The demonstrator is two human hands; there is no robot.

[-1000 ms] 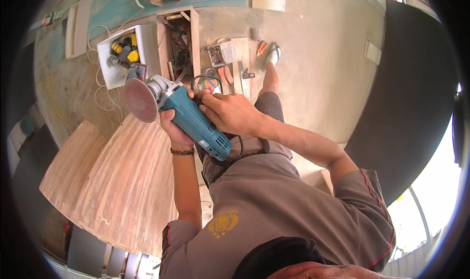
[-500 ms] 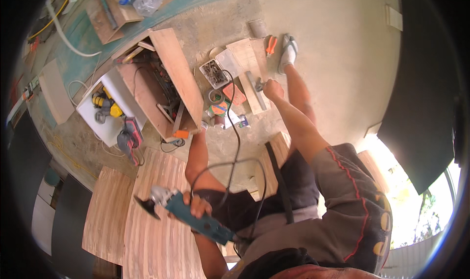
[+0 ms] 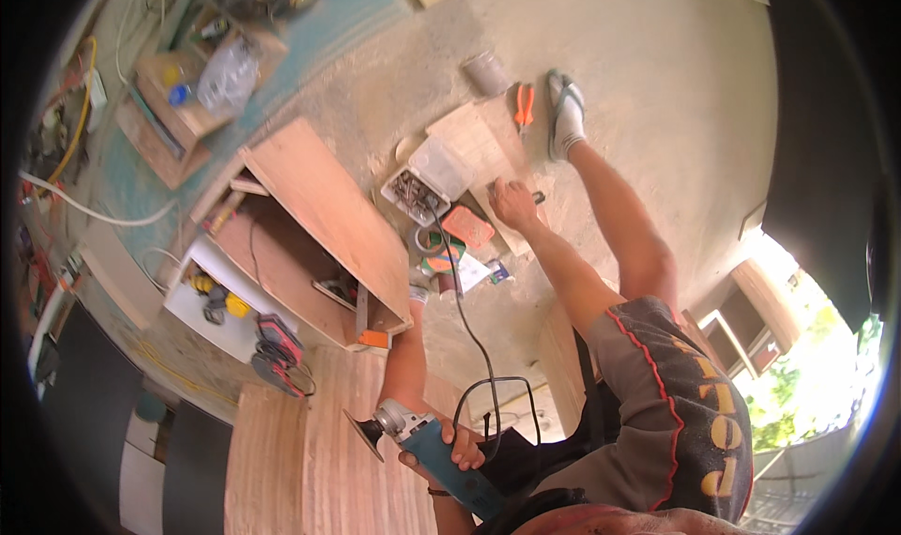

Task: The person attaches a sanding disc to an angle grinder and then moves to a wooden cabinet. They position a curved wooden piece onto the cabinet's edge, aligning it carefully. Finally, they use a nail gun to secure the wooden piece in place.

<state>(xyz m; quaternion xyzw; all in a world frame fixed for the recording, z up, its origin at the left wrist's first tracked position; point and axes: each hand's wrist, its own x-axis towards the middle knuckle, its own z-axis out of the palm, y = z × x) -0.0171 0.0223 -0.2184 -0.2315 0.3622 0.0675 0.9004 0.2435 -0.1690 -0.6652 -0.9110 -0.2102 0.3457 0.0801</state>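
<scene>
My left hand grips a blue angle grinder low in the head view. Its dark sanding disc hangs just over a pale slatted wooden panel, and its black cord loops up across the floor. My right hand is stretched out far from the grinder, down on a small wooden board on the concrete floor. Its fingers curl over a small dark tool. Left of that hand sits a clear plastic box of screws.
An open wooden crate lies left of the screw box, beside a white tray and a red-black tool. Orange pliers, a grey cup and my sandalled foot lie beyond the board. An orange pad and a tape roll lie nearby.
My right hand let go of the grinder and reached out to the board on the floor. My left hand lowered the grinder, now holding it alone.
</scene>
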